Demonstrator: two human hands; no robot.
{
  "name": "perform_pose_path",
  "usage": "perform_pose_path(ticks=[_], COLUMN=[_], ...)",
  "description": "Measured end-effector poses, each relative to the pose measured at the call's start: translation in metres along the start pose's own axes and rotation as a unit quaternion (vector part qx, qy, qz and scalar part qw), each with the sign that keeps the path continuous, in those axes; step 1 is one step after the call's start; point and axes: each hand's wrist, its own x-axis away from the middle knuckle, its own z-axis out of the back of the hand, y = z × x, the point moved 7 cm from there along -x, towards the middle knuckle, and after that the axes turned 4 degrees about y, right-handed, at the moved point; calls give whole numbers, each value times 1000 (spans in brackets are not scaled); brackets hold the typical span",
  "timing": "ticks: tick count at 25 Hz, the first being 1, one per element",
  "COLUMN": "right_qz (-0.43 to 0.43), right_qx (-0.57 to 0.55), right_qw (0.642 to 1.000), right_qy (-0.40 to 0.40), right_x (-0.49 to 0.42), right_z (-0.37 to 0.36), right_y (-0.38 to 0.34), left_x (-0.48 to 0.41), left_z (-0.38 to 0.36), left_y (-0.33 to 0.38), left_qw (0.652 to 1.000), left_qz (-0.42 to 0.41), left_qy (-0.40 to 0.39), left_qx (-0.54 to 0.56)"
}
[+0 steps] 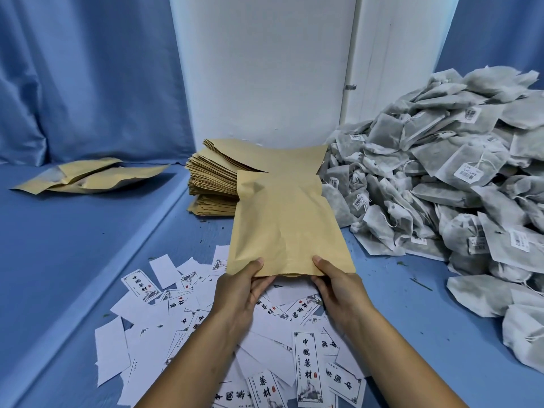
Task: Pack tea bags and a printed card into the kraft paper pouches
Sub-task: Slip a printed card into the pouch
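I hold one kraft paper pouch [282, 219] flat in front of me by its near edge. My left hand [243, 285] pinches the near left corner and my right hand [338, 287] pinches the near right corner. Beneath my hands lies a loose scatter of white printed cards [307, 369] with black characters. A big heap of grey-white tea bags [447, 184] with small labels fills the right side. Behind the held pouch stands a stack of empty kraft pouches [217, 178].
Two or three bulging kraft pouches [91, 176] lie at the far left on the blue table surface [73, 245]. A raised blue ridge runs diagonally across the table. A white wall and blue curtains close off the back.
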Motion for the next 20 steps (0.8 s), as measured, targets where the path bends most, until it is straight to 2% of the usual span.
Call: perform_pose_path(ticks=[4, 8, 12, 17, 20], right_qz=[20, 21, 31, 26, 44], right_qx=[8, -1, 14, 33, 49], right_qw=[1000, 999, 999, 997, 997], right_qy=[17, -27, -17, -57, -51], right_x=[2, 9, 9, 13, 13], right_z=[2, -8, -8, -15, -16], right_y=[-3, -2, -4, 3, 2], left_x=[0, 2, 4, 8, 10], left_z=[0, -2, -3, -7, -7], left_y=[1, -1, -2, -7, -6], left_qw=[1000, 1000, 1000, 999, 999], left_qz=[-3, -4, -6, 8, -1], left_qy=[-2, -11, -12, -27, -25], left_qx=[-6, -12, -28, -35, -39])
